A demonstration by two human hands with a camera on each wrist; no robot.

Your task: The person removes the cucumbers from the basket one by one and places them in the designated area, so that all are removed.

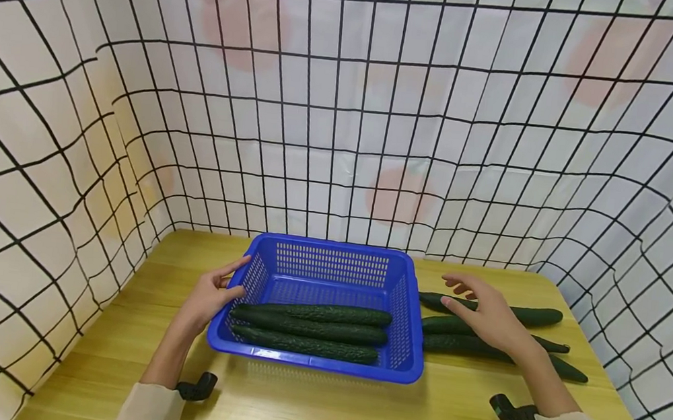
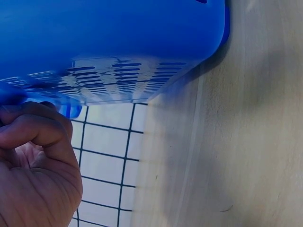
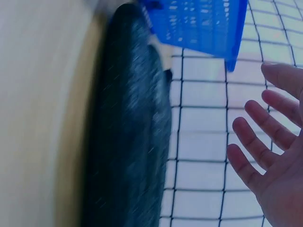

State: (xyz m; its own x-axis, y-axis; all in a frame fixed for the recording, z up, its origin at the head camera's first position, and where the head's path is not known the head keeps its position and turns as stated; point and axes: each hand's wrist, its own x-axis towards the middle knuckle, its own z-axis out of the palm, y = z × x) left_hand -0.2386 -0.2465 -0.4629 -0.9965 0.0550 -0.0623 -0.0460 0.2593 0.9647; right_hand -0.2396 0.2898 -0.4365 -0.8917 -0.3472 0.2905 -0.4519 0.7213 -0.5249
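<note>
A blue plastic basket [image 1: 321, 364] with slotted walls stands at mid-table, holding three dark green cucumbers [image 1: 331, 332] side by side along its near side. My left hand [image 1: 209, 299] grips the basket's left rim, thumb over the edge. In the left wrist view, that hand's curled fingers [image 2: 42, 130] meet the basket's outer wall [image 2: 118, 28]. To the right lie three more cucumbers [image 1: 536, 316] on the wood. Over them hovers my right hand [image 1: 490, 316], fingers spread and holding nothing; the right wrist view shows its palm [image 3: 284, 184] apart from a large, near cucumber [image 3: 123, 132].
The wooden tabletop [image 1: 292, 415] carries everything. Black wire mesh [image 1: 334, 108] over pale sheeting walls the back and both sides. Each wrist wears a black camera mount, on the left [image 1: 196, 387] and on the right [image 1: 512, 411].
</note>
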